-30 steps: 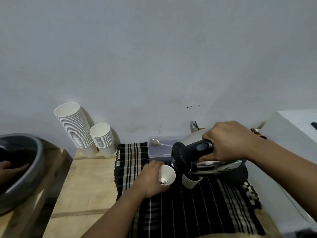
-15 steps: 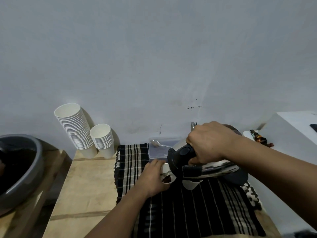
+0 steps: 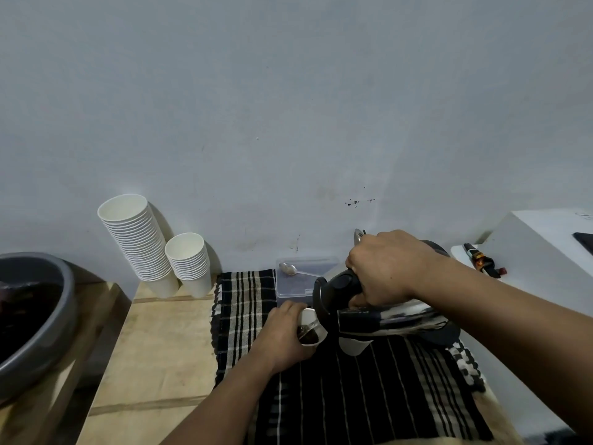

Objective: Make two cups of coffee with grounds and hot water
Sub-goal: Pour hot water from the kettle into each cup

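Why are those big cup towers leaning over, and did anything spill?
The two cup stacks tilt left, their tops leaning away from the wall. No spill shows on the cloth. Dark specks dot the wall above the kettle.

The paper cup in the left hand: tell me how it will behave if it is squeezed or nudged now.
The paper cup looks thin-walled, so a hard squeeze by the left hand would likely buckle it. It holds dark liquid, so a nudge could spill it. It is small and probably light, so the kettle, tilted right at its rim, could tip it if released.
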